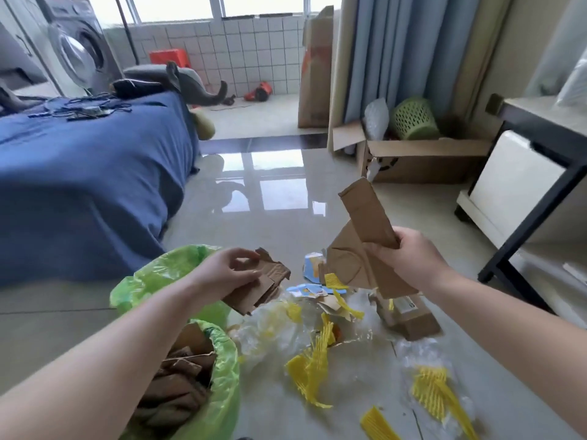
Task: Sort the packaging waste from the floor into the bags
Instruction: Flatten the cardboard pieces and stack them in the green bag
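Near green bag (219, 392) holds cardboard | left hand (222, 274) grip: torn cardboard (266, 287) | right hand (409, 262) grip: folded cardboard (368, 217)

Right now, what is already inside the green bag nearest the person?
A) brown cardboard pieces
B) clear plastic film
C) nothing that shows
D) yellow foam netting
A: the nearer green bag shows torn brown cardboard pieces piled inside, while the yellow netting and clear plastic film lie on the floor.
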Available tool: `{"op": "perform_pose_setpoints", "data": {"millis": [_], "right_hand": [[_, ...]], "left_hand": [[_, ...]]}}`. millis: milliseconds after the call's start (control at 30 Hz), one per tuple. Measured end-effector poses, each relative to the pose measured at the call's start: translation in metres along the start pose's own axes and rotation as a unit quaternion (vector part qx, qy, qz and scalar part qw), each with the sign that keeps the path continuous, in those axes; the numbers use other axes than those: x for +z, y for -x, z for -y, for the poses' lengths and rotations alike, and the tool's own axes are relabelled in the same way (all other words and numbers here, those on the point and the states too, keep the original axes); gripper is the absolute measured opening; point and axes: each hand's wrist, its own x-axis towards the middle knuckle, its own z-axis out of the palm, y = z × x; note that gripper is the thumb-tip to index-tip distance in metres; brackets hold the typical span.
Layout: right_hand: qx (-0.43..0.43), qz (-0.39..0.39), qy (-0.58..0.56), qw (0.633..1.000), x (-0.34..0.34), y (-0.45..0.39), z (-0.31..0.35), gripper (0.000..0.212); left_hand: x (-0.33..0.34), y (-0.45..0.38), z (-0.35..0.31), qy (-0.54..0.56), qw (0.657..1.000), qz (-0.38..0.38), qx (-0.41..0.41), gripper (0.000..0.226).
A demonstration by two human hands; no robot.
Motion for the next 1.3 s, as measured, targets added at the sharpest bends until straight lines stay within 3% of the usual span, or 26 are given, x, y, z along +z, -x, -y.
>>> {"op": "perform_pose_setpoints", "data": {"millis": [200, 367, 633, 733, 833, 933, 1067, 1200, 1300], "right_hand": [[-0.038, 0.013, 0.031, 0.999, 0.028, 0.03, 0.038, 0.015], [-0.047, 0.066, 0.041, 0.996, 0.077, 0.039, 0.079, 0.036], [-0.121, 0.159, 0.127, 0.972, 0.199, 0.031, 0.111, 0.015], [-0.154, 0.163, 0.155, 0.962, 0.231, 0.03, 0.113, 0.02], [-0.194, 0.176, 0.191, 0.946, 0.254, 0.029, 0.114, 0.015], [-0.241, 0.199, 0.235, 0.92, 0.273, 0.03, 0.108, 0.018], [-0.305, 0.22, 0.296, 0.878, 0.293, 0.033, 0.102, 0.03], [-0.323, 0.249, 0.314, 0.857, 0.308, 0.035, 0.099, 0.044], [-0.309, 0.287, 0.286, 0.86, 0.309, 0.039, 0.097, 0.069]], "left_hand": [[-0.02, 0.041, 0.008, 0.064, 0.996, -0.03, 0.054, 0.033], [-0.065, 0.075, 0.036, 0.057, 0.991, -0.1, 0.063, 0.042], [-0.109, 0.125, 0.143, 0.078, 0.974, -0.212, -0.004, 0.071], [-0.111, 0.129, 0.169, 0.087, 0.969, -0.23, 0.004, 0.047], [-0.108, 0.135, 0.185, 0.037, 0.971, -0.231, 0.043, 0.02], [-0.097, 0.149, 0.203, -0.066, 0.96, -0.215, 0.165, 0.019], [-0.068, 0.173, 0.226, -0.224, 0.923, -0.134, 0.283, 0.014], [-0.052, 0.167, 0.252, -0.282, 0.921, -0.107, 0.248, 0.031], [-0.046, 0.158, 0.262, -0.321, 0.917, -0.091, 0.22, 0.028]]}}
